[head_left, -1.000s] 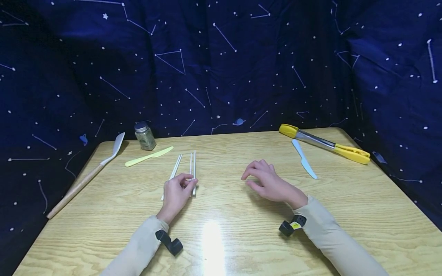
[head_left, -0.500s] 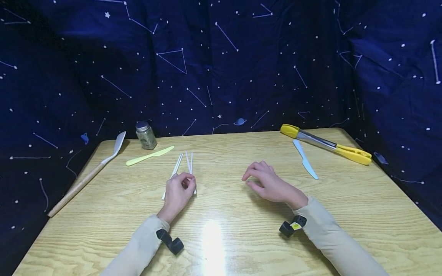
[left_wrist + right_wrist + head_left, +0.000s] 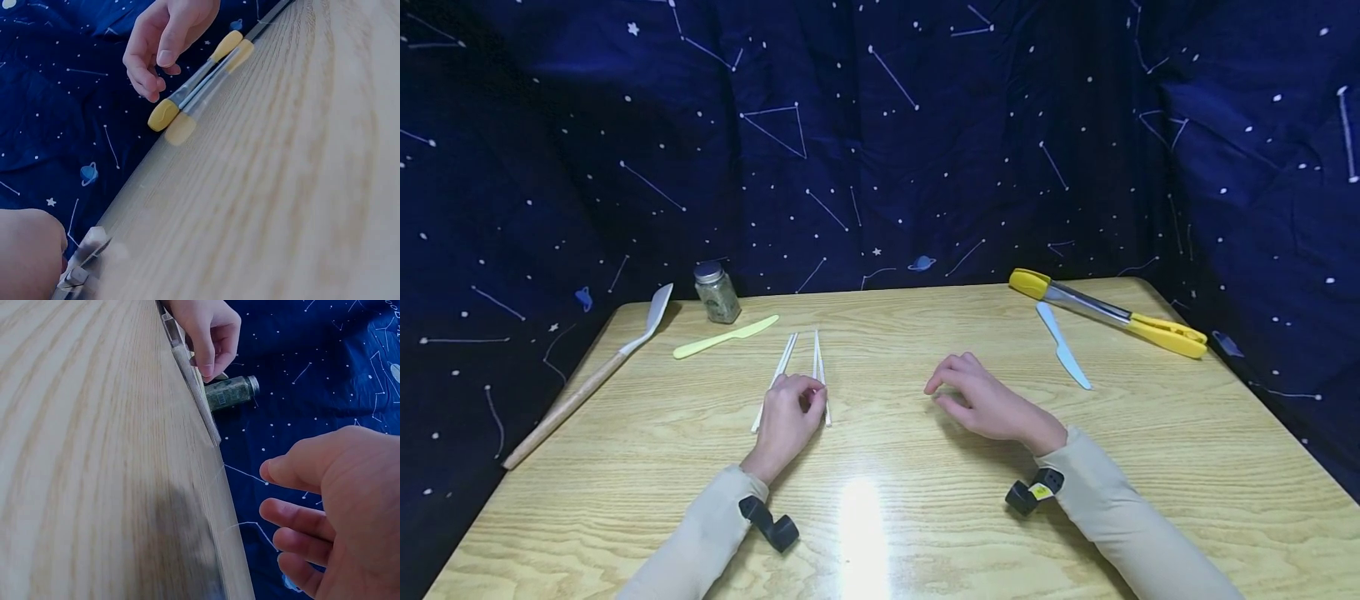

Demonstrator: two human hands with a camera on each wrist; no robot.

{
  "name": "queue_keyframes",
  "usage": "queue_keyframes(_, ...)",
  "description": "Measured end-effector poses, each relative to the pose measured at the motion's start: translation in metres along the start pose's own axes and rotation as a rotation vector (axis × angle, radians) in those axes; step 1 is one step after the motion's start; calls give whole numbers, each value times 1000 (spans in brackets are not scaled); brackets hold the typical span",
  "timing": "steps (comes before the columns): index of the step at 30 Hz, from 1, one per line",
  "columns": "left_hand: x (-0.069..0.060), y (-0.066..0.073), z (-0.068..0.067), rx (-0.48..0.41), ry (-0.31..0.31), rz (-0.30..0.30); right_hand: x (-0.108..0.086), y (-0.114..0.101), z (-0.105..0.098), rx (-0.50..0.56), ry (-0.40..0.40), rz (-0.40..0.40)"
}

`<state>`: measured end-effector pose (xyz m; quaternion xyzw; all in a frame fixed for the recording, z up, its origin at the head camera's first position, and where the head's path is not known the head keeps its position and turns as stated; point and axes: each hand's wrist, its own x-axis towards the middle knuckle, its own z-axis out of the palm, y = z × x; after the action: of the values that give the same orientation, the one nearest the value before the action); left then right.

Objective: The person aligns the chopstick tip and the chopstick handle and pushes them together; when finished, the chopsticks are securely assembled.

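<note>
Several white chopsticks lie on the table in the head view. One pair, the left chopsticks (image 3: 784, 360), slants beside and partly under my left hand (image 3: 784, 423). Another pair, the right chopsticks (image 3: 819, 358), meets at the far tips and spreads apart toward me. My left thumb and index finger pinch a chopstick of this right pair; the exact contact is hidden by the fingers. In the left wrist view, chopstick ends (image 3: 77, 276) show beside the left hand (image 3: 28, 253). My right hand (image 3: 981, 400) hovers over the table at right, fingers loosely bent, holding nothing.
Behind the left hand are a yellow knife (image 3: 726, 337) and a jar of dried herbs (image 3: 718, 296). A wooden-handled spatula (image 3: 587, 387) lies along the left edge. A blue knife (image 3: 1063, 346) and yellow-ended tongs (image 3: 1097, 308) lie at the back right.
The rightmost chopstick has shifted left against its neighbour; they crossed half a second ago and now touch at the far tips. The left hand moved slightly; the right hand stayed still.
</note>
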<state>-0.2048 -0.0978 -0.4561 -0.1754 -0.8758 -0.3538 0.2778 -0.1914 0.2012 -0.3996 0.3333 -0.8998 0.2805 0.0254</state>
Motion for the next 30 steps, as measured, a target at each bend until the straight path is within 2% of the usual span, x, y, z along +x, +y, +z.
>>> queue_keyframes(3, -1, -1, 1, 32, 21, 6, 0, 0, 1, 2, -2, -2)
queue_keyframes(7, -2, -1, 1, 74, 20, -40, 0, 1, 1, 4, 0, -5)
queue_keyframes(10, -3, 1, 0, 105, -36, -102, 0, 1, 1, 4, 0, -7)
queue_keyframes(14, -5, 4, -1, 130, -105, -143, -1, 1, 2, -3, -6, -11)
queue_keyframes(17, -6, 4, -1, 111, -98, -141, 0, 1, 3, -6, -17, -10)
queue_keyframes(24, -6, 7, 6, 109, -37, -100, 0, 9, 3, 0, -19, -23)
queue_keyframes(30, -3, 10, 14, 99, -49, -73, -8, 21, 7, -3, -12, -38)
